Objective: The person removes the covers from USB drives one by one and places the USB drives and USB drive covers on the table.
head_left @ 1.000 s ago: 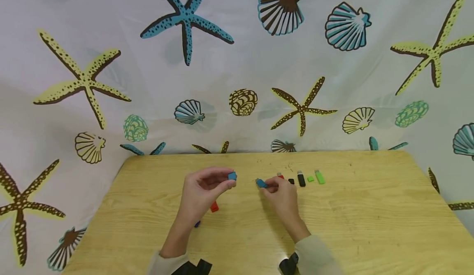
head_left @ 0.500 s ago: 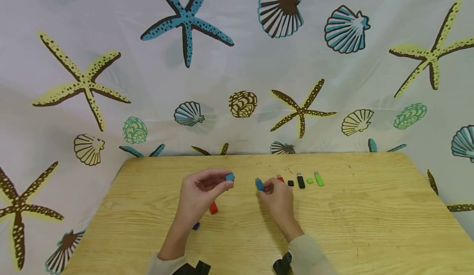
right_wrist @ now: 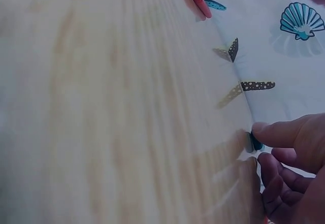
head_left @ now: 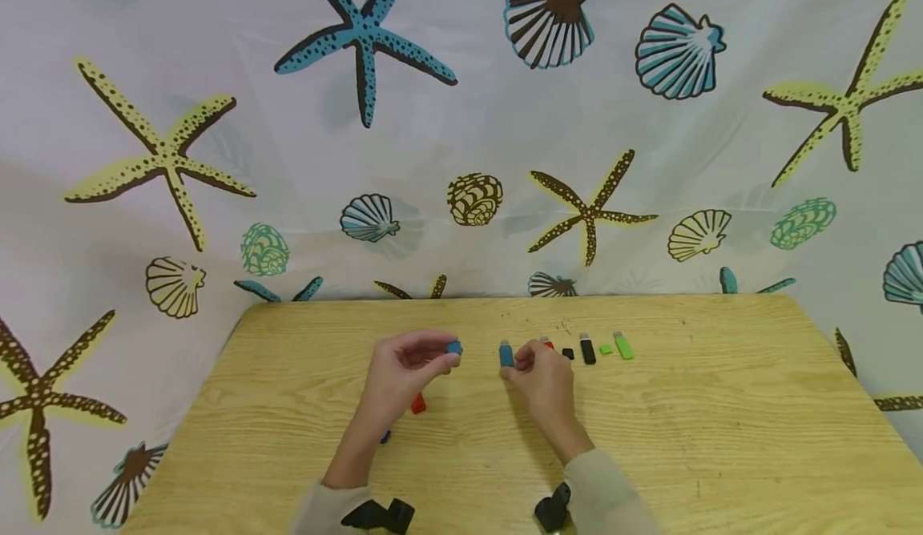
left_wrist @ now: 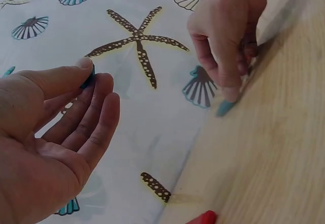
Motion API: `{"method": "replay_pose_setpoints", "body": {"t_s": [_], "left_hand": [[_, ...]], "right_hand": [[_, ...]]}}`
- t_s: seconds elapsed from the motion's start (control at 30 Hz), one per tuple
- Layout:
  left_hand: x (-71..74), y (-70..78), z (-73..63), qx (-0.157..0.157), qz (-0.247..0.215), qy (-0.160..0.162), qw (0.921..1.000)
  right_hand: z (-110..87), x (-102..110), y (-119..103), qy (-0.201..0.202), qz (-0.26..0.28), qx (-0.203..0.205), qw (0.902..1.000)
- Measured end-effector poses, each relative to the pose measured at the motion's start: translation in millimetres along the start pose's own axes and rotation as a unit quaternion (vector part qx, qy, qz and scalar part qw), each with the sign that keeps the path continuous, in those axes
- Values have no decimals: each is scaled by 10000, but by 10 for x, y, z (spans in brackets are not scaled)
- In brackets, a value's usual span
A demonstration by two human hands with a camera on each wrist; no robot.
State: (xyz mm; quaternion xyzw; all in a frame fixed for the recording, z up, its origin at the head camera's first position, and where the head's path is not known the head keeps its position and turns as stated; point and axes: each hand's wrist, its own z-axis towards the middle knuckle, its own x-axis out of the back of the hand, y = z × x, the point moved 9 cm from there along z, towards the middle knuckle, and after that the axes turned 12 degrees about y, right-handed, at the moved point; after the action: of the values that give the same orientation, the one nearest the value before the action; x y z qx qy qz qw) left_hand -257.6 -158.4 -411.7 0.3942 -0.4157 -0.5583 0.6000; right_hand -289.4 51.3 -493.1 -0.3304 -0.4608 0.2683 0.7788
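Note:
My left hand [head_left: 405, 375] is raised over the table and pinches a small blue cap [head_left: 453, 347] between thumb and fingers. In the left wrist view the cap [left_wrist: 89, 79] is mostly hidden by the thumb. To its right, my right hand [head_left: 548, 383] holds a blue USB flash drive [head_left: 506, 355] by its lower right side, its metal plug pointing to the far edge. The right wrist view puts this drive [right_wrist: 257, 142] at the tabletop, under the thumb. Just right of it, a red USB flash drive [head_left: 548, 343] is partly hidden by the right hand.
Further right lie a black cap [head_left: 568, 353], a black USB flash drive [head_left: 588, 351], a green cap [head_left: 606, 349] and a green USB flash drive [head_left: 623, 346]. Near the left forearm are a red piece [head_left: 418, 405] and a dark blue piece [head_left: 385, 436]. A patterned curtain [head_left: 476, 118] borders the wooden table.
The blue flash drive has turned in my right hand from pointing left to pointing straight away, and now sits at the tabletop. My left hand keeps the cap and has shifted slightly right.

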Motion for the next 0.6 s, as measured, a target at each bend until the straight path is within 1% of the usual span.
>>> {"method": "replay_pose_setpoints", "body": {"t_s": [0.1,0.17,0.23,0.33,0.4,0.43,0.5,0.57,0.6], "left_hand": [[-73,-189,-11,306,6,-226,9993],[-148,-323,-31,583,-172,-396,9974],[-217,-446,-56,940,-447,-494,9933],[-286,-603,-91,1515,-868,-443,9836],[-309,-682,-111,1808,-986,-323,9780],[-314,-710,-117,1899,-985,-247,9765],[-318,-749,-122,1980,-876,-113,9762],[-325,-771,-120,1980,-718,-2,9776],[-334,-767,-118,1925,-624,31,9793]], "right_hand": [[-10,11,3,-32,117,-29,9999],[-22,40,19,-48,266,-80,9996],[-40,78,34,-63,435,-120,9990],[-62,151,53,-72,648,-225,9976],[-76,209,68,-71,742,-292,9968],[-80,239,73,-65,788,-336,9963],[-92,299,79,-65,883,-362,9954],[-103,352,88,-78,958,-368,9947],[-106,379,89,-76,978,-364,9945]]}}
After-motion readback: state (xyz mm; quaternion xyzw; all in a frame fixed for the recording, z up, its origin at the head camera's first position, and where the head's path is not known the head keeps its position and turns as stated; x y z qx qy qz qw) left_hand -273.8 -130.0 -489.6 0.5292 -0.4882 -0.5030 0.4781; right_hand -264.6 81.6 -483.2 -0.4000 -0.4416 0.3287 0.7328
